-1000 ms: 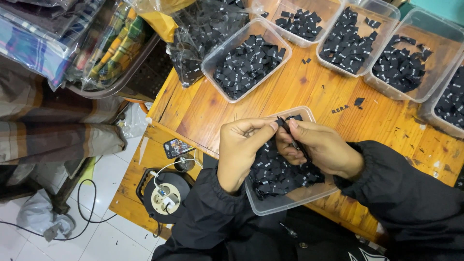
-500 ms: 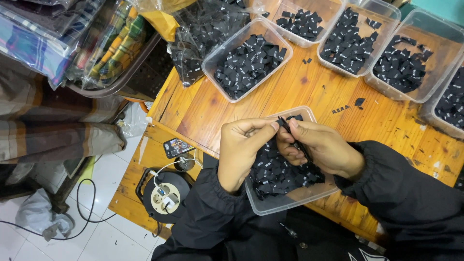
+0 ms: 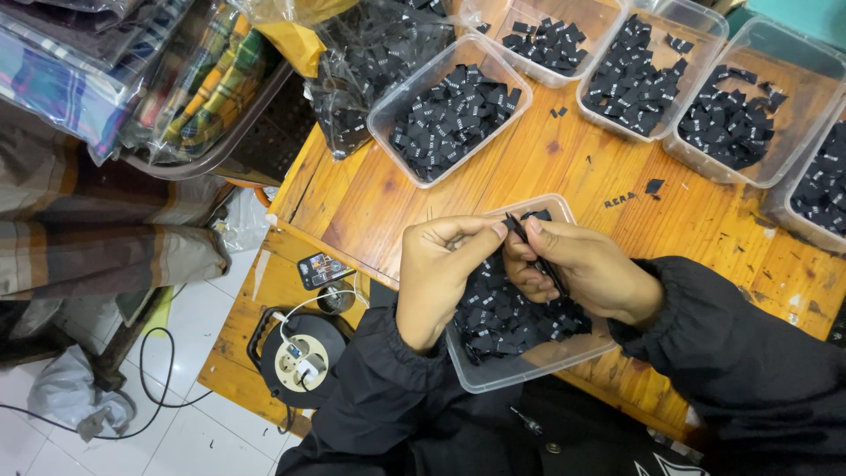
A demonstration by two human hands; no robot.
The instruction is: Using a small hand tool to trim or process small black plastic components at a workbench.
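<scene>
Over the nearest clear plastic tub (image 3: 493, 375), which is sitting at the near edge of the wooden tabletop (image 3: 370, 198), both hands are working close together, fingertips nearly touching. Left hand (image 3: 436, 269) is pinching one end of a small black fabric label (image 3: 515, 227) between thumb and forefinger; right hand (image 3: 577, 269) is closing thumb and forefinger on the same piece and also appears to be holding a thin stack of more labels (image 3: 551, 273) against its fingers, though I cannot tell how many. Label is looking very light, thin and floppy, probably woven tape, so not fragile but easy to drop or double-pick; best hold is judged to be a fingertip pinch at the short edge, letting it hang flat. Loose pile of labels (image 3: 507, 317) in the tub is lying tangled, so pieces are likely clinging to each other and needing to be peeled apart rather than scooped. Further out, four more tubs (image 3: 401, 110) of similar black labels are sitting along the far side, with a few stray pieces (image 3: 654, 186) lying on the bare wood. Cable reel (image 3: 300, 357) is sitting on a lower wooden board, well apart from the hands.
</scene>
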